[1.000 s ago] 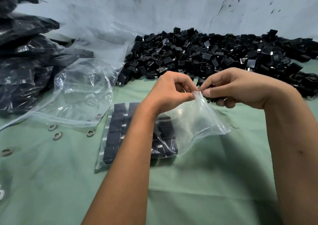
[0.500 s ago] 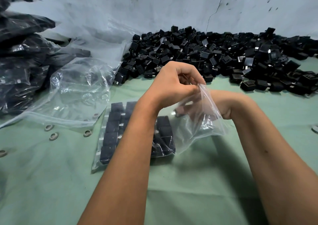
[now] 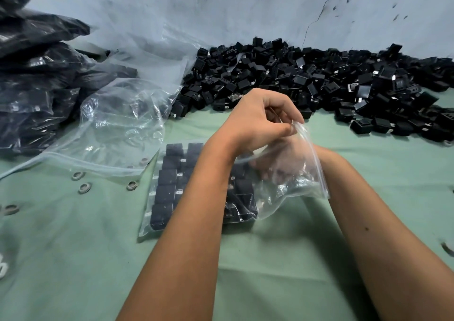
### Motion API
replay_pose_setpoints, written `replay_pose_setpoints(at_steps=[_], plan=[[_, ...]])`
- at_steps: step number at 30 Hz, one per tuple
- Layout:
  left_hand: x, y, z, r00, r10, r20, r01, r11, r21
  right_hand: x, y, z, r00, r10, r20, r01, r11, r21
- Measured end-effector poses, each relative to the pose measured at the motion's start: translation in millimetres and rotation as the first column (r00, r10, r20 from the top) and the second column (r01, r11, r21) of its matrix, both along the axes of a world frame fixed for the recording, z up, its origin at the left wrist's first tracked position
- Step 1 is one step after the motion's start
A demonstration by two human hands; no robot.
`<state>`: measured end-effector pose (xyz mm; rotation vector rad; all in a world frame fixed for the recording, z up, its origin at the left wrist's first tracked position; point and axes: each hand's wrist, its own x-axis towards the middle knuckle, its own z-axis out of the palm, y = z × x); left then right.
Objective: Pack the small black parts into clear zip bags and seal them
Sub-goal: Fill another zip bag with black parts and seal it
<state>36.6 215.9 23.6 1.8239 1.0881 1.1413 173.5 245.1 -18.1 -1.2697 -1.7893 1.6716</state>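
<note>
- Left hand (image 3: 255, 121) pinching lip of bag (image 3: 304, 173), held up.
- Right hand (image 3: 277, 168) inside bag; grip blurred, cannot tell.
- Loose parts (image 3: 319, 80) beyond both hands.
- Risk: lip slipping, packed rows below left wrist spilling.

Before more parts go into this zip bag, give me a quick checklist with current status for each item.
1. Zip bag mouth held open: ok, left hand pinches its rim.
2. Right hand inside the bag: ok, seen through the plastic.
3. Whether that hand holds parts: cannot tell, film blurs it.
4. Loose parts pile within view: ok.
5. Bag sealed: not ok, mouth open.
6. Filled bag lies flat beneath the left forearm: ok.
</note>
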Motion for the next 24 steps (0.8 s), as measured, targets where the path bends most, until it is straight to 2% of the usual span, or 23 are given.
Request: replay_pose_setpoints(at_steps=[1,3,5,7,11,14,17,20,24], plan=[[-4,0,-1,1.0,0.003,0.014,-0.002,1.0,-0.017,1,2,0,1.0,0.018,-0.006,-0.017,0.999,0.043],[-16,1,-2,0.998,0.064,0.023,-0.064,0.998,-0.024,7,6,0,0.983,0.186,0.002,-0.185,0.977,0.111],[-30,2,-4,0.985,0.165,0.044,-0.164,0.986,-0.011,15,6,1,0.925,0.378,-0.038,-0.375,0.924,0.075],[-43,3,-6,0.966,0.235,0.106,-0.235,0.972,-0.004,16,10,-3,0.892,0.448,-0.062,-0.446,0.894,0.046],[-53,4,-8,0.944,0.289,0.159,-0.293,0.956,0.005,10,10,-5,0.878,0.475,0.059,-0.476,0.851,0.222],[-54,4,-7,0.941,0.296,0.161,-0.3,0.954,0.001,9,7,1,0.859,0.496,0.123,-0.511,0.831,0.219],[-53,3,-7,0.942,0.294,0.158,-0.298,0.955,0.0,8,7,4,0.89,0.443,0.109,-0.456,0.859,0.232],[-54,3,-8,0.941,0.301,0.154,-0.304,0.953,0.0,5,5,8,0.863,0.484,0.141,-0.504,0.822,0.265],[-55,2,-9,0.941,0.308,0.142,-0.312,0.95,0.002,6,6,10,0.879,0.465,0.104,-0.476,0.845,0.243]])
